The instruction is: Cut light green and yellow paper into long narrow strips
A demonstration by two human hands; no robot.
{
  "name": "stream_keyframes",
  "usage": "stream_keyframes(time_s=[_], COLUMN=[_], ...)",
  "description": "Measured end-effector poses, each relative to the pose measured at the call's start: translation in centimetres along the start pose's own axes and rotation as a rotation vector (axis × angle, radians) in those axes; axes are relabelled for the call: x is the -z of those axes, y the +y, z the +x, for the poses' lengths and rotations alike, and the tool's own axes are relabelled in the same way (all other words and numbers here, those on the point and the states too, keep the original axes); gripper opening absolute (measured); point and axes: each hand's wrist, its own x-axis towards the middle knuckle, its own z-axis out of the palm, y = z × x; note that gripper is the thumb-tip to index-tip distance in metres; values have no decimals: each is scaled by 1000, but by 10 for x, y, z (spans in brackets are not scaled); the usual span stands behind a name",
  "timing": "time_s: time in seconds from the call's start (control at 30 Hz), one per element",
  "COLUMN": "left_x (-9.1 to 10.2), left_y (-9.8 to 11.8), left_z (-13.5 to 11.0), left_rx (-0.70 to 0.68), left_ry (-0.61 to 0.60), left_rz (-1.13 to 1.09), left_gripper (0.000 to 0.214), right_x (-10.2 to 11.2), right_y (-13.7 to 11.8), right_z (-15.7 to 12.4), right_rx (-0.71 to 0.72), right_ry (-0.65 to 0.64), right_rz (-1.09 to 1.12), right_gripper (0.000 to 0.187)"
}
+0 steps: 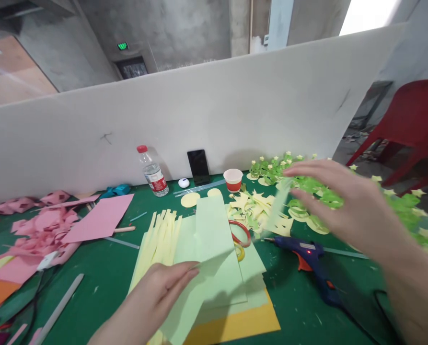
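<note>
My left hand [163,292] pinches a pale green sheet of paper [187,306] between thumb and fingers, above the paper stack. Raised on the right, my right hand [339,206] is closed on a narrow pale green paper strip [280,201], which is blurred and hangs down from its fingertips. More pale green paper [214,215] lies under the held sheet, over a yellow-orange sheet [260,318]. Beside the stack show the red and yellow handles of scissors [248,235]; their blades are hidden. A bundle of pale yellow strips [165,235] lies at the stack's left.
A blue glue gun [300,249] with a lit red light lies below my right hand. Yellow scraps [253,206], green paper plants [278,165], a paper cup [233,179], a phone [198,165] and a bottle [154,175] line the back. Pink paper [98,220] covers the left.
</note>
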Motion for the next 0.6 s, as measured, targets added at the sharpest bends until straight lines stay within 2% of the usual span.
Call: stream_keyframes(time_s=[0.07, 0.1, 0.13, 0.2, 0.27, 0.4, 0.47, 0.53, 0.6], left_x=[-5, -6, -7, -8, -7, -1, 4, 9, 9], left_y=[2, 4, 6, 11, 14, 4, -9, -19, -19], left_z=[-3, -3, -2, 0, 1, -5, -9, -10, -6], left_rx=[-19, -27, -34, -47, -59, -64, -9, 105, 137], left_ry=[-3, -46, -100, -167, -164, -148, -79, 117, 320], left_rz=[15, 13, 10, 19, 34, 94, 227, 446, 537], left_gripper=[37, 36, 36, 36, 38, 38, 39, 40, 36], right_x=[-14, -22, -28, -40, -46, -45, -44, -45, -49], right_y=[-26, -38, -49, -62, -66, -58, -54, -53, -54], right_z=[-7, -11, -15, -22, -26, -28, -29, -30, -32], right_rx=[209, 297, 364, 396, 377, 332, 284, 232, 204], right_ry=[-37, -36, -88, -217, -309, -321, -304, -298, -308], right_rz=[65, 82, 137, 255, 310, 239, 196, 161, 148], right_gripper=[20, 18, 18, 16, 16, 26, 26, 27, 28])
